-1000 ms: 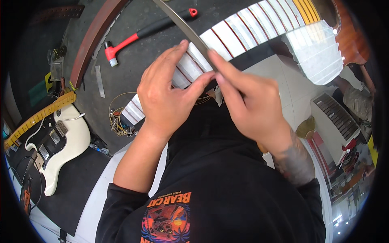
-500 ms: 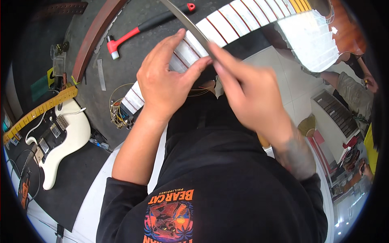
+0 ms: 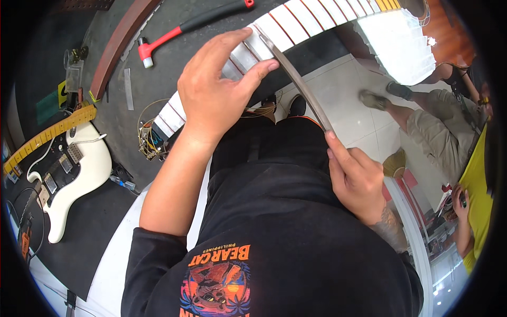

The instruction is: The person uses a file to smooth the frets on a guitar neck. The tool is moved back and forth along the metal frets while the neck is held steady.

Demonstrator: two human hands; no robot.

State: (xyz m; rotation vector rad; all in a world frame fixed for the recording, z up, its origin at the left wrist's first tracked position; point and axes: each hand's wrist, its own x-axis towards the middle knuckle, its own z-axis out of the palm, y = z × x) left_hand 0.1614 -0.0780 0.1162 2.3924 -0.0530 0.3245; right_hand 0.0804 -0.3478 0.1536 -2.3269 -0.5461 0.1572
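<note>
A guitar neck [image 3: 296,25] crosses the top, its fingerboard masked with white tape between dark fret lines. My left hand [image 3: 214,84] is closed round the neck, fingers over the far edge and thumb along the near one. In my right hand [image 3: 356,182] is a long, slim metal file [image 3: 303,87], gripped at its near end with the index finger stretched along it. The file slants up to the left, its far end over the taped fingerboard beside my left fingertips. Whether it touches a fret I cannot tell.
A red and black mallet [image 3: 163,43] lies on the dark bench beyond the neck, near a metal ruler [image 3: 129,90]. At left rests a cream electric guitar [image 3: 87,169]. White covering [image 3: 401,50] masks the guitar's body. A person in a yellow top [image 3: 478,195] is at right.
My right hand has drawn back down and to the right, pulling the file with it and changing its slant. The left hand stays on the neck. A person at right has shifted further into view.
</note>
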